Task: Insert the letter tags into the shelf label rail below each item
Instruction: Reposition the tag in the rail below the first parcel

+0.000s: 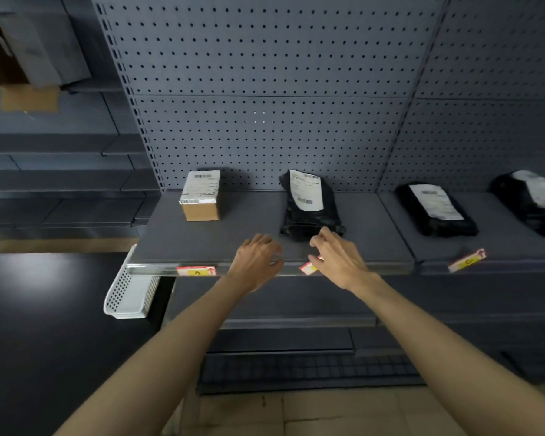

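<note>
Grey pegboard: a perforated steel back panel rises behind the shelf, the largest surface in view.
Shelf stock: four parcels in a row, counted left to right as one cardboard box and three black mailer bags, the nearest bag just behind the hands.
White basket: one, hanging off the shelf's left end, below the rail.
Label rail: a clear strip along the shelf's front edge; it carries the tag marked A, seated flat below the box.
Right hand: fingers pinched on the second tag, which sits tilted at the rail below the nearest bag and looks only partly in.
Left hand: fingers spread and holding nothing, resting at the rail just left of that tag.
Third tag: marked C, lying crooked on the next shelf's edge, apparently not yet seated.
Tags counted: three visible; none shows for the fourth bag.
Step in hand, as judged: seating the second tag. Level it first, tuck its lower edge into the channel, then press the top under the lip while the free hand steadies the rail.
</note>
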The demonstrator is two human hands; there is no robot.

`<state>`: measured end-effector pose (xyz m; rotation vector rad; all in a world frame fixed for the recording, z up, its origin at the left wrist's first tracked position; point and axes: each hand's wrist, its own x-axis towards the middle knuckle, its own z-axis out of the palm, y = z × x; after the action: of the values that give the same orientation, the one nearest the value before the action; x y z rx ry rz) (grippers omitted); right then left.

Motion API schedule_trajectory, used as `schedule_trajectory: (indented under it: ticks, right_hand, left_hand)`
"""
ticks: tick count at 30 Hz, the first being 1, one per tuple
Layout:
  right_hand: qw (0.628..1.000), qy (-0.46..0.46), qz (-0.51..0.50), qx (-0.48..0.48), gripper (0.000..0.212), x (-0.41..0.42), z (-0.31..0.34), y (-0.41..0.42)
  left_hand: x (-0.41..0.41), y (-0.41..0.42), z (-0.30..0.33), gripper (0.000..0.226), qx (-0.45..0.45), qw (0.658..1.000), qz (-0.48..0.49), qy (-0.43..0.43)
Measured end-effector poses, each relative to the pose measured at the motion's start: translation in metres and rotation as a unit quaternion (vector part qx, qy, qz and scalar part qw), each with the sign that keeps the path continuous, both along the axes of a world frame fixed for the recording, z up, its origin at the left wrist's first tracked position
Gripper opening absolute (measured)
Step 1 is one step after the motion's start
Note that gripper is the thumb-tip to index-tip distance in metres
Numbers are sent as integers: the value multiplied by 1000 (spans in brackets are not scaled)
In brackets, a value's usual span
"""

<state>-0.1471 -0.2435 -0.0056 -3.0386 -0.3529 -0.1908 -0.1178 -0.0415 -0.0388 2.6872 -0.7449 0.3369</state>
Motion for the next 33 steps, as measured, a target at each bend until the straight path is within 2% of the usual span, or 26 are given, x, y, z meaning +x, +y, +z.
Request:
schedule_trajectory:
  ticks: [4,9,15,17,22,29,33]
  right_hand:
    - [999,-5,38,7,23,-1,-5,-41]
    - [997,-9,74,36,18,1,-18,-52]
    - [997,-14,68,31,10,13,-29,-48]
    - [997,-18,75,20,12,14,-32,-49]
    - [997,-27,73,10,7,16,-36,-57]
    - [998,-9,65,-9,4,8,-47,-55]
    - [998,6,58,-36,10,6,-52,-47]
  left_hand:
    - [-11,-53,-8,23,24,999,33,23]
    - [-19,-83,-23,26,49,993,101,28]
    - [-17,-91,-34,4,-6,989,150,1]
    - [-16,-89,-36,5,-1,990,140,-11]
    - [-13,-85,-32,14,82,992,86,-50]
    - [-7,-76,-25,18,157,984,60,-50]
    - [-6,-75,-32,26,175,982,62,-27]
